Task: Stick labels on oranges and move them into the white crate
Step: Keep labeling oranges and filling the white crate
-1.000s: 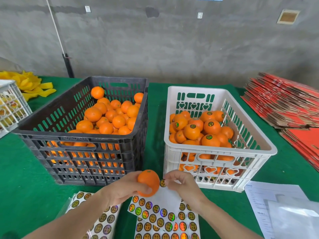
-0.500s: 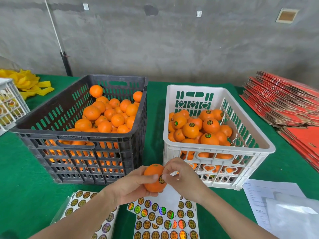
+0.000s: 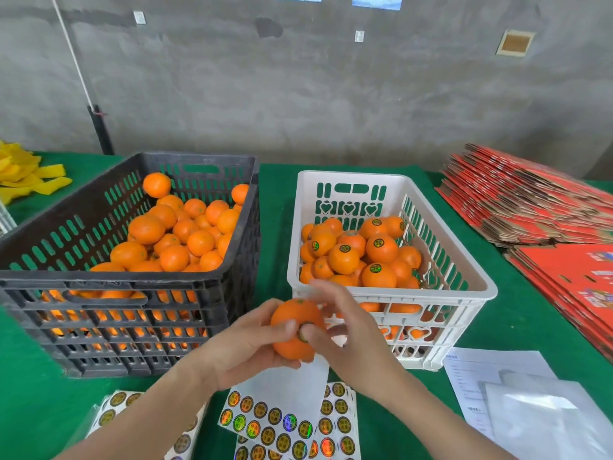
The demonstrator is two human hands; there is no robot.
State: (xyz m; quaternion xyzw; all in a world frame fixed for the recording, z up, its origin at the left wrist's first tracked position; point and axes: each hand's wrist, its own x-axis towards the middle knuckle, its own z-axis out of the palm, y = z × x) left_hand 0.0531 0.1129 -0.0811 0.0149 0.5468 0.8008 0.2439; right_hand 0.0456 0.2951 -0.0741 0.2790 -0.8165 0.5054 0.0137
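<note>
The left hand (image 3: 245, 346) holds one orange (image 3: 292, 322) from the left and from below, with its thumb on the near side of the fruit and its fingers curled under it. The right hand (image 3: 348, 330) meets the same orange from the right. Its thumb presses on a round label (image 3: 302, 337) on the near side of the fruit, so only the edge of the label shows. Its other fingers are blurred, but they reach over the right and far side of the orange. Between the two hands the orange is above the bench (image 3: 33, 393) and touches neither crate.

Just beyond the right hand stands the white crate (image 3: 391, 293), and the held orange is in front of its near left corner. In this crate lie labelled oranges (image 3: 378, 249), many with a dark round label on top. Beyond the left hand stands the black crate (image 3: 116, 287), filled with plain oranges (image 3: 175, 237).

Under both hands and nearer to the person lie sheets of labels (image 3: 275, 419), some of them overlapping. To the right of the right hand lie white papers (image 3: 491, 370) and clear plastic bags (image 3: 547, 419). Further to the right are stacks of flat red cartons (image 3: 537, 200). Far to the left of the left hand, at the back edge of the bench, lies a pile of yellow material (image 3: 20, 174).
</note>
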